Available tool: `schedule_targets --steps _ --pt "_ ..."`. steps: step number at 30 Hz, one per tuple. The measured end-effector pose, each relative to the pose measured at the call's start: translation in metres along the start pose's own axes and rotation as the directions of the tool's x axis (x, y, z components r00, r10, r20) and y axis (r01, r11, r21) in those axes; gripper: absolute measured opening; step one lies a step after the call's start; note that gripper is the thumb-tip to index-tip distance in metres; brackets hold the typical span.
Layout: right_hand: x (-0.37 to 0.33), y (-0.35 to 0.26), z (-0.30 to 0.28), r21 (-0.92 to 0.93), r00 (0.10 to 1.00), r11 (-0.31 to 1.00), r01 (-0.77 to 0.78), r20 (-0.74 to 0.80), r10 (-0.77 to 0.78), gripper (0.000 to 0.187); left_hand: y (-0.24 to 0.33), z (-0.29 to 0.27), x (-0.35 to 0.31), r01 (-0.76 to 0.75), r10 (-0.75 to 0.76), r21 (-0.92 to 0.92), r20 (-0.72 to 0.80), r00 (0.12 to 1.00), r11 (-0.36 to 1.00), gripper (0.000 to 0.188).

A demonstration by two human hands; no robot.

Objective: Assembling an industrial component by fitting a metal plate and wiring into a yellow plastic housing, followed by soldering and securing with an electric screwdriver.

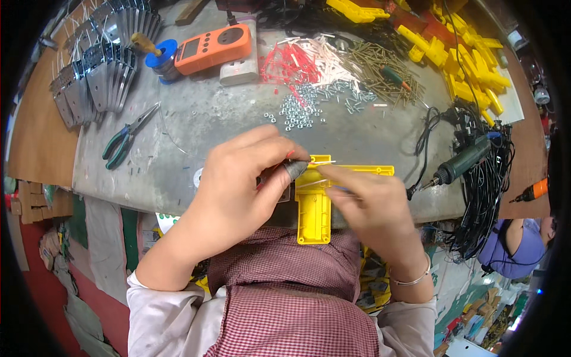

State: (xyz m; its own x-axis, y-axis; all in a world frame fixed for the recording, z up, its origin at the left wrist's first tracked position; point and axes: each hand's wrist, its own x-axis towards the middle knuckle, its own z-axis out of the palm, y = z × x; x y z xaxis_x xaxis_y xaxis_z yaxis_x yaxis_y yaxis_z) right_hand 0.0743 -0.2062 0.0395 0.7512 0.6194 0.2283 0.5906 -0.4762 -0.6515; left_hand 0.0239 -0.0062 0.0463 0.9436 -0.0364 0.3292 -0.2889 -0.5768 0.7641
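A yellow plastic housing half, shaped like a pistol grip with an open ribbed inside, lies at the table's front edge before me. My left hand is closed in a pinch over its upper left corner, with a grey wrap on the thumb. A bit of red shows by those fingertips, and a thin white strand sticks out past them. From the right, my right hand reaches over the housing, blurred, fingers pinched together. Something thin and slender shows at its fingers; its kind cannot be made out.
Nuts, red sleeves, white sleeves and long screws lie in heaps beyond. Pliers, an orange multimeter and solder spool sit left. A green power screwdriver, black cables and yellow housings are right.
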Motion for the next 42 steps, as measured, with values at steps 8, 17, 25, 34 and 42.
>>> schedule_targets --steps 8,17,25,34,42 --pt "-0.018 0.001 -0.02 -0.049 0.992 0.998 -0.048 0.115 0.054 0.013 0.0 0.011 -0.005 0.021 -0.021 -0.003 0.034 0.999 1.0 0.019" --pt "-0.017 -0.006 -0.007 -0.145 0.982 0.978 0.148 -0.096 -0.163 0.014 0.009 0.018 -0.003 -0.001 -0.012 0.095 0.143 0.99 0.995 0.017" --pt "-0.015 -0.001 -0.006 -0.043 0.981 0.993 0.111 -0.157 -0.116 0.011 0.009 0.021 -0.005 -0.029 0.029 -0.009 0.123 0.992 1.0 0.019" --pt "-0.011 -0.008 -0.009 0.363 0.96 0.891 -0.272 0.033 0.279 0.007 0.007 0.024 -0.007 -0.121 0.12 0.018 0.051 0.992 0.993 0.023" --pt "-0.015 0.007 0.0 0.617 0.956 0.761 -0.2 -0.049 0.291 0.014 0.004 0.019 -0.006 0.015 -0.002 -0.14 0.088 0.996 0.99 0.017"
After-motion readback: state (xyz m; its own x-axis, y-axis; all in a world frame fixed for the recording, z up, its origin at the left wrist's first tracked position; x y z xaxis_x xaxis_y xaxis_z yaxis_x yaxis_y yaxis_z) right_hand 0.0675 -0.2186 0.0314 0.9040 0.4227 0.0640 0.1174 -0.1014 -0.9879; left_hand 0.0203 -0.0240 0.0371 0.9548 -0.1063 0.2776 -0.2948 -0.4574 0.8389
